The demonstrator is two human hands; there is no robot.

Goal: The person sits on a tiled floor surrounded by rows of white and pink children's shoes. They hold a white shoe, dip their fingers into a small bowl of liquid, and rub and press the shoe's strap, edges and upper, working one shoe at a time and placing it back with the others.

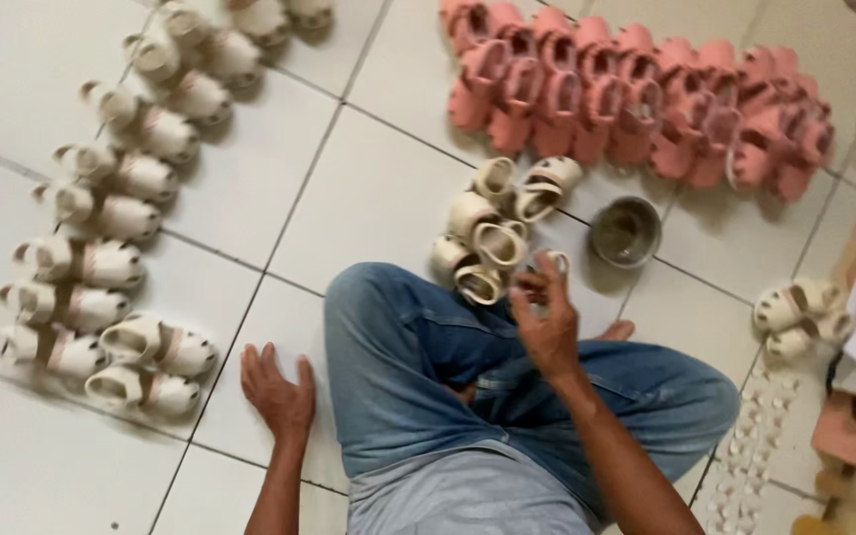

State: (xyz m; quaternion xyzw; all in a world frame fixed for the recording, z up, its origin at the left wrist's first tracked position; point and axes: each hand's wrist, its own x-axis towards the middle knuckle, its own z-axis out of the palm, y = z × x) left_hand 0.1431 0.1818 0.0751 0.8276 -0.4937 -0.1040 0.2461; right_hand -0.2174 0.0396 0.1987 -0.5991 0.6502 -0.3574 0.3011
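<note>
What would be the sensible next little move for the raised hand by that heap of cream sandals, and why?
Probably lower the right hand onto the nearest cream plastic sandal in the small heap. That hand hovers just beside it; whether it already pinches something small, I cannot tell. The left hand lies flat on the white tiled floor.

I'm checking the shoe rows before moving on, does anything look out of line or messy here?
The cream sandals in front of the knees lie heaped, some tipped on their sides, unlike the neat cream row and the pink row. The right hand hovers beside that heap.
</note>
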